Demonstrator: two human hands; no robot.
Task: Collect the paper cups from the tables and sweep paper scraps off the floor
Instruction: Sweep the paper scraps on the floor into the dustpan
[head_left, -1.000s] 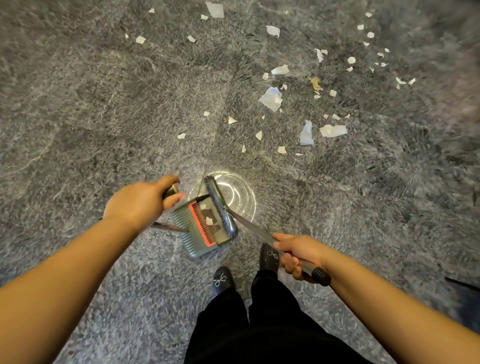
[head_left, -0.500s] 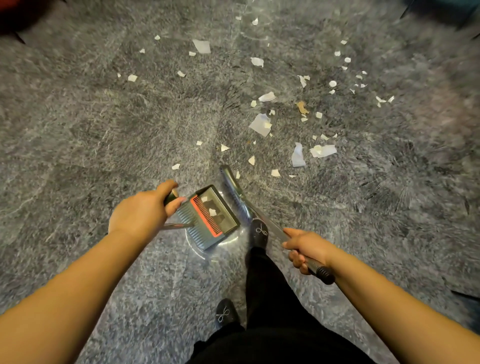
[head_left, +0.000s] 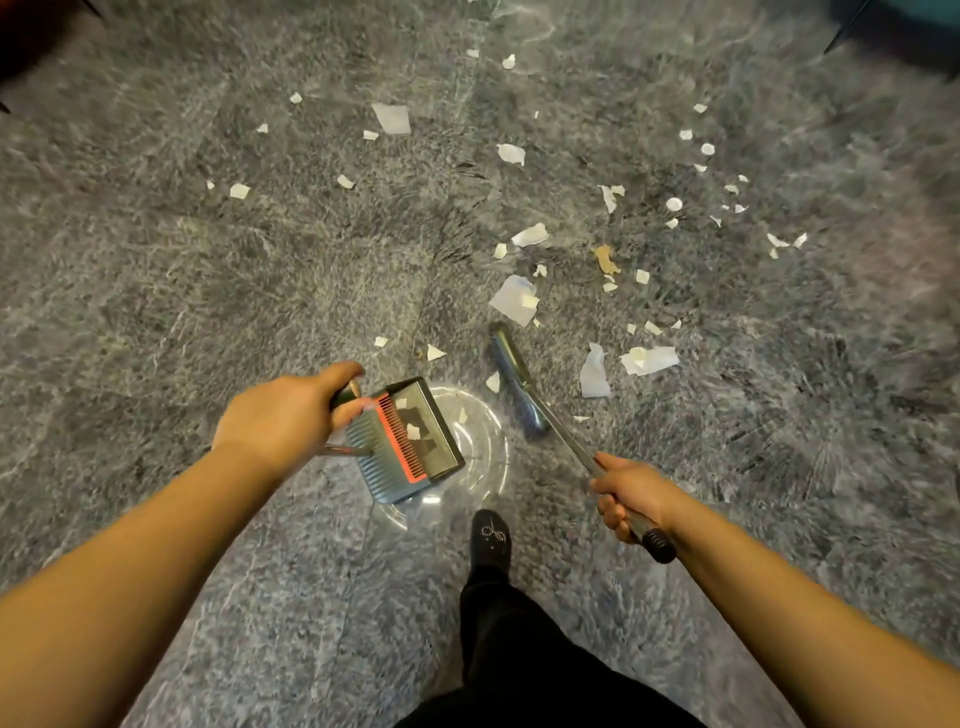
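My left hand grips the handle of a grey dustpan with a red comb strip; the pan sits low over the floor and holds a few paper scraps. My right hand grips the metal handle of a broom, whose head rests on the floor to the right of the pan. Several white paper scraps lie scattered on the grey marble floor ahead, with larger pieces to the right of the broom head. One small scrap lies between pan and broom. No paper cups are in view.
My black shoe and trouser leg stand just behind the dustpan. A bright light reflection shines on the glossy floor under the pan. A brown scrap lies among the white ones. Dark furniture edges show at the top corners.
I have stepped forward, so the scraps lie closer. The broom head has swung away from the dustpan to its right, and the two now sit apart.
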